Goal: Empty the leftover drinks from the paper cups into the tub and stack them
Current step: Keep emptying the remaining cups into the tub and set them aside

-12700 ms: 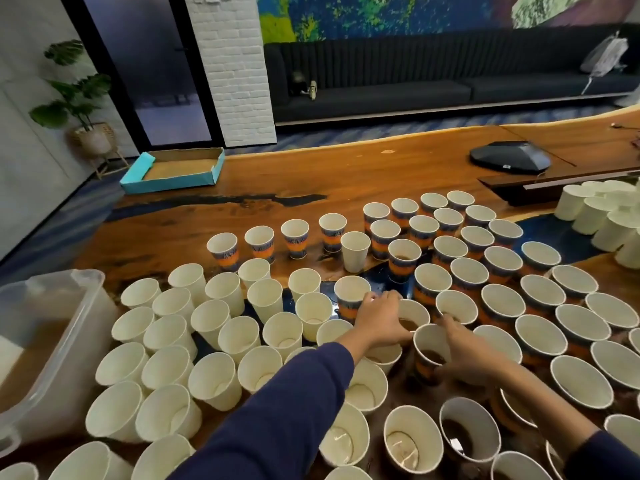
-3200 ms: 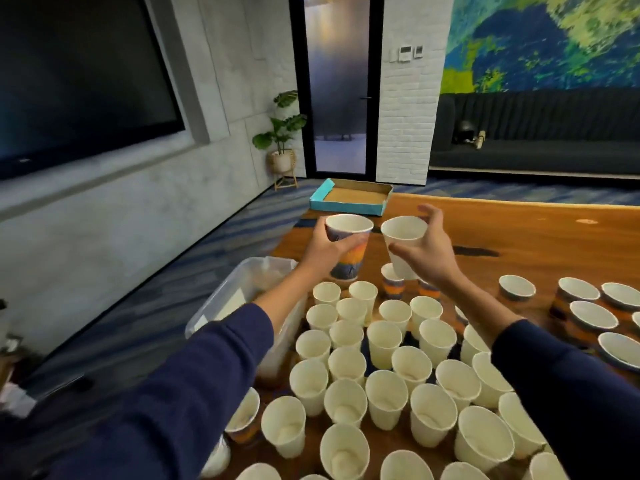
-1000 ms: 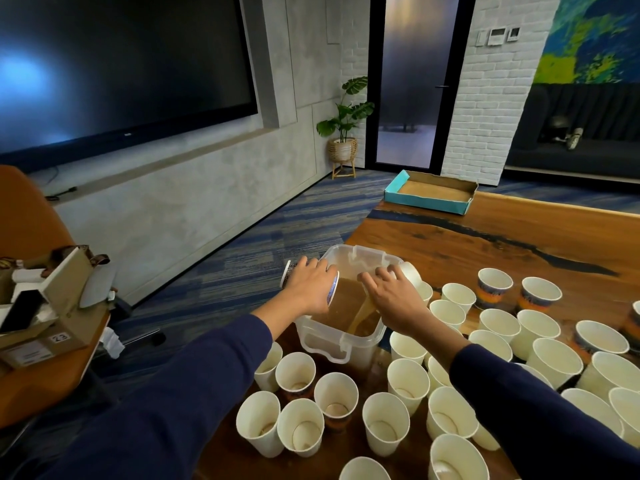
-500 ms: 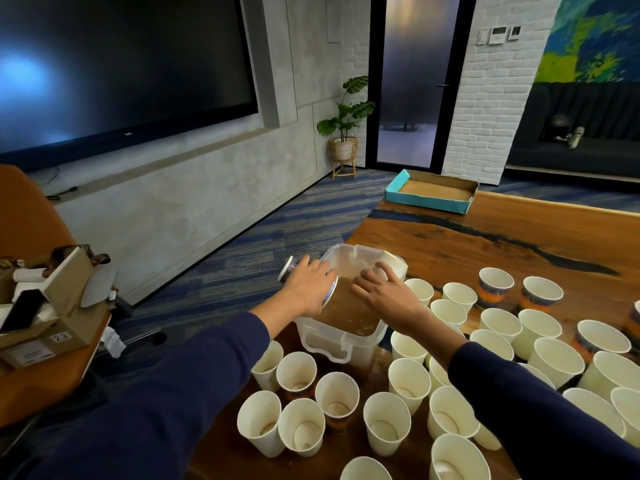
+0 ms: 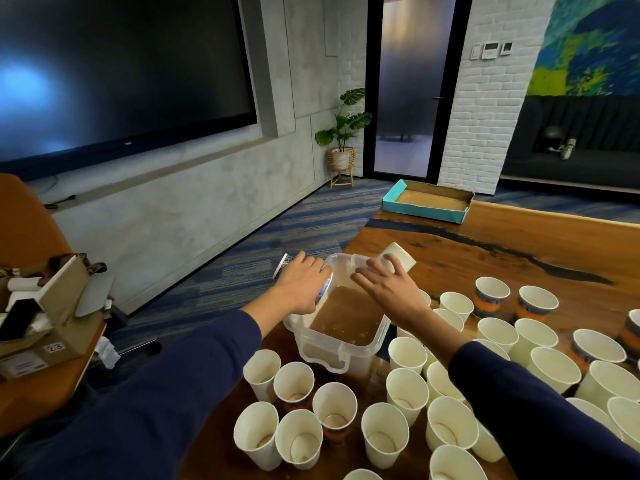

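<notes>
Since half a second ago, the right hand (image 5: 388, 289) has swung its white paper cup (image 5: 398, 260) away from the brown liquid, so that the cup's base now points up and outward beyond the far right corner of the clear plastic tub (image 5: 341, 348); the left hand (image 5: 300, 286) has barely shifted. Much of each cup is hidden: the right hand's back covers the white cup's mouth and lower wall, leaving only the base end in sight, and whether anything drips from it cannot be made out. The left hand covers the middle of a patterned paper cup (image 5: 284, 265), of which only the base, past the knuckles, and a sliver of blue-edged rim (image 5: 327, 285) over the tub's left wall show. Both cups lie tipped on their sides, above the tub's far end. The right hand's fingers (image 5: 362, 274) are spread and curve over the white cup, the thumb side out of view beneath. The left hand's fingers wrap across the patterned cup from above, close together, with the thumb low at the near side. The tub sits at the left end of the wooden table (image 5: 519, 244), holding murky brown liquid (image 5: 346, 315). Standing paper cups (image 5: 332, 407) crowd the table before and to the right of it, several cut off by the picture's bottom and right edges. Dark blue sleeves (image 5: 166, 393) cover both forearms.
</notes>
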The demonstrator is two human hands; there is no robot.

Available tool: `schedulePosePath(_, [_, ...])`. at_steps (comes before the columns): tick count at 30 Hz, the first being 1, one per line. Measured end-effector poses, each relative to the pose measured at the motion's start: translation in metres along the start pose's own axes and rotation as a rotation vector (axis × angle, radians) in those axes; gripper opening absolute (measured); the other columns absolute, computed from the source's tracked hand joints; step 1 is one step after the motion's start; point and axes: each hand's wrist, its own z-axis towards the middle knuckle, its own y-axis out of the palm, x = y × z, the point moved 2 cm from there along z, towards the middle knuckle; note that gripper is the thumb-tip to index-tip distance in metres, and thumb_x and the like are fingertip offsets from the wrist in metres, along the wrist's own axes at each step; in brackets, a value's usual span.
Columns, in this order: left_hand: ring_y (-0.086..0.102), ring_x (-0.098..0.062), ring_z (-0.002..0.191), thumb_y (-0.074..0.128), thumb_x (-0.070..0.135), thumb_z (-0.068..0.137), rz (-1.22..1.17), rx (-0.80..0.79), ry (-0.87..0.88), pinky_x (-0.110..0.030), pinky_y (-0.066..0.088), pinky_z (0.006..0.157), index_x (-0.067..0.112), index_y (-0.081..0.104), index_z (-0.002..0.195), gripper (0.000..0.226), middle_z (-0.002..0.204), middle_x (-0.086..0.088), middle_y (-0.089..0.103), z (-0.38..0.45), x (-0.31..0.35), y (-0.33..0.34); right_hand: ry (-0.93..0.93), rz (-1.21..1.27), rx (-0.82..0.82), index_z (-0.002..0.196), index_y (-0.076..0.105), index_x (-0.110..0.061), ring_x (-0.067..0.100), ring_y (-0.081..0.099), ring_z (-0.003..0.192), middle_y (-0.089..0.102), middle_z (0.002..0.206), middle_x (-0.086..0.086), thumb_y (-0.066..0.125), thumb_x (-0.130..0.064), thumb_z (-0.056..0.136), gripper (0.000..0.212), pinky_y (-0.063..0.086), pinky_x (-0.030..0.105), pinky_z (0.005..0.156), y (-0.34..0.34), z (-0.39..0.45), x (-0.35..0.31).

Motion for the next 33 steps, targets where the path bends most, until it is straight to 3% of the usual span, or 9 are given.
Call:
schedulePosePath(5, [0.045,-0.025,0.122,0.062,0.037,0.085,0.048,0.02,0.058,-0.041,0.021,0.113,0.014,0.037,0.138,0.063,0.132,-0.009,0.049,0.0,-0.004,-0.002,-0.089,-0.047,0.056,0.105,0.071,-0.017,0.029,0.067,0.102,0.072,0.105,0.005,0.098,-0.017,0.035,0.076,0.044,0.05,0.094,-0.002,-0.002,0.004])
schedulePosePath(10, [0.046,-0.025,0.121,0.061,0.038,0.085,0.036,0.02,-0.005,-0.039,0.024,0.11,0.014,0.037,0.136,0.061,0.132,-0.008,0.048,-0.002,-0.007,-0.006,-0.143,-0.065,0.038,0.129,0.059,-0.015,0.032,0.051,0.126,0.06,0.131,0.009,0.086,-0.013,0.065,0.069,0.027,0.05,0.11,-0.004,-0.003,0.002])
schedulePosePath(13, [0.045,-0.025,0.123,0.061,0.04,0.085,-0.046,0.05,-0.114,-0.039,0.025,0.108,0.013,0.034,0.139,0.066,0.135,-0.008,0.046,0.0,-0.008,-0.014,-0.064,-0.046,-0.027,0.119,0.065,-0.016,0.032,0.06,0.115,0.066,0.121,0.009,0.094,-0.017,0.049,0.075,0.039,0.052,0.101,-0.008,-0.001,0.0])
schedulePosePath(16, [0.043,-0.026,0.125,0.06,0.04,0.087,0.041,0.056,-0.046,-0.041,0.024,0.11,0.013,0.031,0.141,0.068,0.137,-0.009,0.044,0.002,-0.005,-0.018,-0.127,-0.054,-0.011,0.144,0.04,-0.018,0.029,0.029,0.141,0.04,0.15,0.008,0.069,-0.014,0.086,0.065,0.007,0.046,0.116,-0.008,0.001,-0.003])
schedulePosePath(19, [0.046,-0.027,0.121,0.059,0.035,0.088,0.148,0.083,-0.002,-0.042,0.025,0.11,0.011,0.034,0.138,0.06,0.132,-0.01,0.047,0.003,-0.008,-0.021,-0.071,-0.047,0.049,0.13,0.057,-0.016,0.031,0.049,0.128,0.057,0.134,0.01,0.084,-0.015,0.069,0.066,0.029,0.051,0.11,-0.016,0.002,-0.002])
schedulePosePath(22, [0.046,-0.027,0.121,0.058,0.034,0.089,0.234,0.042,0.046,-0.044,0.024,0.111,0.011,0.034,0.139,0.06,0.131,-0.01,0.048,0.002,-0.009,-0.018,-0.154,-0.061,0.011,0.134,0.054,-0.015,0.032,0.044,0.132,0.053,0.138,0.011,0.079,-0.011,0.075,0.064,0.02,0.049,0.113,-0.01,0.003,-0.003])
schedulePosePath(25, [0.046,-0.027,0.121,0.059,0.038,0.089,0.197,0.068,0.01,-0.044,0.024,0.111,0.01,0.033,0.139,0.062,0.132,-0.01,0.048,0.003,-0.013,-0.017,-0.067,-0.043,0.039,0.119,0.065,-0.016,0.031,0.059,0.117,0.065,0.122,0.009,0.091,-0.015,0.055,0.07,0.036,0.051,0.104,-0.013,0.001,0.002])
schedulePosePath(29, [0.046,-0.026,0.122,0.06,0.038,0.088,0.134,0.039,-0.004,-0.043,0.025,0.111,0.012,0.033,0.139,0.063,0.133,-0.009,0.047,0.002,-0.013,-0.014,-0.128,-0.049,-0.003,0.144,0.041,-0.017,0.03,0.032,0.14,0.041,0.149,0.008,0.07,-0.013,0.085,0.065,0.011,0.047,0.116,-0.012,0.0,0.001])
schedulePosePath(33, [0.046,-0.026,0.121,0.059,0.036,0.089,0.16,0.05,0.024,-0.043,0.025,0.111,0.011,0.031,0.14,0.063,0.132,-0.01,0.047,0.004,-0.009,-0.017,-0.111,-0.058,-0.044,0.124,0.062,-0.015,0.032,0.057,0.119,0.064,0.124,0.009,0.09,-0.014,0.059,0.071,0.037,0.051,0.104,-0.008,0.0,0.002])
